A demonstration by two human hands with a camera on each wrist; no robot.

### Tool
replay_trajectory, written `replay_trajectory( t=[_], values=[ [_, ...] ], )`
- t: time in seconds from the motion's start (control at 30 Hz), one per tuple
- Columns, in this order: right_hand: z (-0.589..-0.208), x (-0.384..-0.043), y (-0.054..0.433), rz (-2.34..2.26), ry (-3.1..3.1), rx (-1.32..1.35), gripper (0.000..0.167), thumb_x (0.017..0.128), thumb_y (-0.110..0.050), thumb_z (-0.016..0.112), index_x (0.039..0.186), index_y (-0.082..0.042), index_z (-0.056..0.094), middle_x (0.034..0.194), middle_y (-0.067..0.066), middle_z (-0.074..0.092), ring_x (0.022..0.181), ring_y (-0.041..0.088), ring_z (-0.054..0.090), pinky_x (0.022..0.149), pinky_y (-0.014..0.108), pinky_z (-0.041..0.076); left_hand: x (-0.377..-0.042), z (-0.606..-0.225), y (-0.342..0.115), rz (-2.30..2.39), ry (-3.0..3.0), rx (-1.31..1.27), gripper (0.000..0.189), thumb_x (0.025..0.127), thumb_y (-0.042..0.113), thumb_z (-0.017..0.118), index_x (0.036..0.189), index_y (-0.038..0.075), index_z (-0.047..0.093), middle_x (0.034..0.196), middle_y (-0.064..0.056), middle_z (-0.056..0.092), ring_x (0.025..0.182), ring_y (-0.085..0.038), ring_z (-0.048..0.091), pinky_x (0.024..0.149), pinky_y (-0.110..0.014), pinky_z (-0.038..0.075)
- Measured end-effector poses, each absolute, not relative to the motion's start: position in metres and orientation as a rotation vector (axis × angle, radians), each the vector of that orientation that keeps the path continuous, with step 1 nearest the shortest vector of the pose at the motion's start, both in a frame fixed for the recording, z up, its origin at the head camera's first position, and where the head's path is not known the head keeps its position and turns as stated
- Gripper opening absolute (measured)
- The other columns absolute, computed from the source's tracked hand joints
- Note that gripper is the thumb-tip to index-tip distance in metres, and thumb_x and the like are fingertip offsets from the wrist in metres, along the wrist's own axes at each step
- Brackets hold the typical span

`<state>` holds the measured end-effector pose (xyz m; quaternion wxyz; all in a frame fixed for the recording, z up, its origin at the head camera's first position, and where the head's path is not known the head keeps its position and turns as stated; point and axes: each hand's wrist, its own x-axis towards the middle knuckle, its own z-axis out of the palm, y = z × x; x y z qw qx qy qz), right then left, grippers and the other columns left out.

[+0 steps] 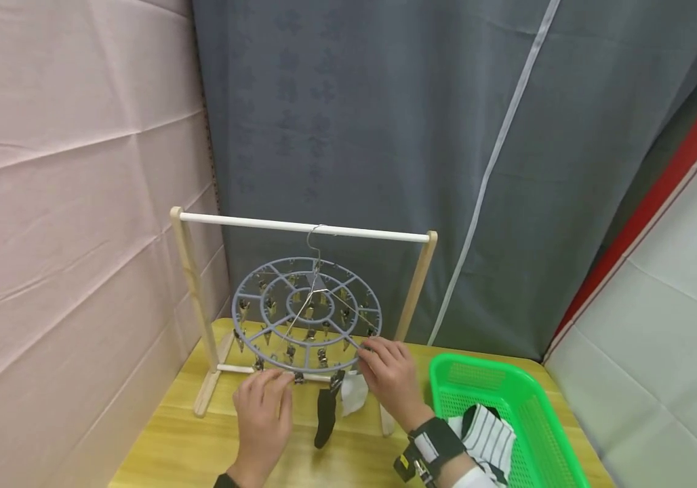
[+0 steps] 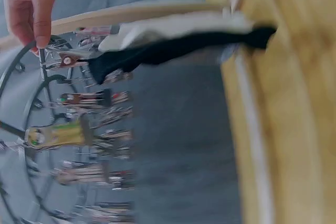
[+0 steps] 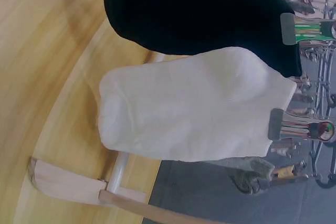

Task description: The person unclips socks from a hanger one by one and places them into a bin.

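A round grey clip hanger (image 1: 307, 367) hangs by its hook from the rack's white bar, with metal clips all around its rings. My right hand (image 1: 392, 377) pinches the hanger's rim at the near right; the left wrist view also shows this right hand (image 2: 32, 4) on the rim. My left hand (image 1: 263, 410) is at the near rim, beside a clip (image 1: 299, 377), its thumb apart from the fingers and nothing visibly held. A black sock (image 3: 194, 14) and a white sock (image 3: 189, 106) hang from neighbouring clips. Behind the white one, a grey sock (image 3: 252, 174) is partly hidden.
The wooden rack (image 1: 417, 288) stands on a yellow wood-grain table (image 1: 159, 440). To the right is a green plastic basket (image 1: 544, 427) with striped and dark socks (image 1: 487, 437) in it. A pale cloth wall (image 1: 80, 237) borders the left, a grey curtain (image 1: 348, 122) the back.
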<state>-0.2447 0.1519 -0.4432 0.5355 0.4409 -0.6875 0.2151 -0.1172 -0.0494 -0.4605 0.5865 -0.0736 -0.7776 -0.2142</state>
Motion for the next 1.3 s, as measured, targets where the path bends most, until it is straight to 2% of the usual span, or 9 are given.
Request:
replay_trajectory(
  t=[0.2, 0.4, 0.5, 0.7, 0.87, 0.93, 1.1, 1.2, 1.3],
  values=[
    [-0.438, -0.236, 0.142, 0.526, -1.622, 1.047, 0.006, 0.086, -0.013, 0.067, 0.085, -0.011, 0.072, 0.088, 0.002, 0.074, 0.082, 0.022, 0.068, 0.076, 0.041, 0.046, -0.128, -0.44, -0.042, -0.34, -1.946, -0.229, 0.022, 0.078, 0.011, 0.059, 0.096, 0.016, 0.07, 0.104, -0.007, 0.065, 0.102, -0.029, 0.053, 0.083, -0.044, 0.037],
    [-0.437, -0.233, 0.142, 0.528, -1.613, 1.115, 0.018, 0.078, -0.018, 0.076, 0.094, -0.011, 0.072, 0.096, 0.004, 0.073, 0.085, 0.021, 0.066, 0.078, 0.04, 0.043, -0.129, -0.436, -0.047, -0.357, -1.925, -0.201, 0.012, 0.076, 0.014, 0.065, 0.085, 0.01, 0.072, 0.096, -0.011, 0.065, 0.095, -0.03, 0.056, 0.084, -0.045, 0.042],
    [-0.437, -0.236, 0.147, 0.522, -1.619, 1.158, 0.023, 0.083, -0.022, 0.073, 0.102, -0.01, 0.072, 0.102, 0.007, 0.073, 0.09, 0.023, 0.066, 0.079, 0.04, 0.044, -0.129, -0.435, -0.052, -0.391, -1.875, -0.225, 0.012, 0.078, 0.012, 0.063, 0.085, 0.006, 0.072, 0.095, -0.014, 0.064, 0.094, -0.032, 0.057, 0.094, -0.041, 0.045],
    [-0.435, -0.237, 0.149, 0.412, -1.612, 1.189, 0.026, 0.094, -0.01, 0.05, 0.105, -0.016, 0.073, 0.1, 0.0, 0.074, 0.093, 0.017, 0.069, 0.082, 0.044, 0.046, -0.127, -0.436, -0.06, -0.486, -1.819, -0.281, 0.023, 0.095, 0.014, 0.052, 0.088, -0.001, 0.069, 0.096, -0.019, 0.061, 0.097, -0.036, 0.056, 0.12, -0.023, 0.024],
    [-0.432, -0.231, 0.145, 0.373, -1.585, 1.215, 0.03, 0.081, -0.006, 0.062, 0.106, -0.019, 0.074, 0.093, -0.003, 0.074, 0.084, 0.013, 0.068, 0.081, 0.041, 0.043, -0.126, -0.443, -0.061, -0.479, -1.775, -0.229, 0.031, 0.099, 0.022, 0.049, 0.086, -0.001, 0.066, 0.099, -0.022, 0.057, 0.101, -0.038, 0.051, 0.122, -0.028, 0.02],
    [-0.432, -0.23, 0.143, 0.366, -1.565, 1.222, 0.029, 0.079, -0.01, 0.065, 0.106, -0.019, 0.074, 0.09, -0.002, 0.073, 0.081, 0.013, 0.067, 0.08, 0.041, 0.041, -0.124, -0.448, -0.059, -0.457, -1.733, -0.198, 0.033, 0.099, 0.026, 0.051, 0.084, 0.001, 0.064, 0.095, -0.02, 0.054, 0.095, -0.036, 0.049, 0.114, -0.03, 0.026],
    [-0.43, -0.226, 0.138, 0.358, -1.514, 1.204, 0.019, 0.089, -0.017, 0.06, 0.101, -0.02, 0.075, 0.084, -0.003, 0.07, 0.074, 0.012, 0.064, 0.078, 0.039, 0.039, -0.117, -0.468, -0.051, -0.439, -1.823, -0.153, 0.038, 0.098, 0.038, 0.054, 0.086, 0.003, 0.066, 0.084, -0.008, 0.062, 0.077, -0.024, 0.056, 0.074, -0.03, 0.043],
    [-0.429, -0.223, 0.135, 0.35, -1.505, 1.203, 0.02, 0.095, -0.019, 0.055, 0.1, -0.021, 0.075, 0.083, -0.004, 0.069, 0.073, 0.011, 0.063, 0.078, 0.038, 0.039, -0.114, -0.477, -0.046, -0.46, -2.023, -0.078, 0.034, 0.091, 0.038, 0.066, 0.095, 0.004, 0.068, 0.086, -0.005, 0.07, 0.076, -0.02, 0.065, 0.062, -0.028, 0.053],
    [-0.43, -0.218, 0.131, 0.356, -1.5, 1.207, 0.02, 0.096, -0.021, 0.055, 0.101, -0.02, 0.075, 0.083, -0.005, 0.069, 0.073, 0.011, 0.062, 0.079, 0.038, 0.038, -0.114, -0.48, -0.042, -0.489, -2.13, -0.001, 0.031, 0.078, 0.028, 0.079, 0.097, 0.006, 0.07, 0.085, -0.003, 0.072, 0.076, -0.016, 0.067, 0.059, -0.027, 0.054]
  ],
)
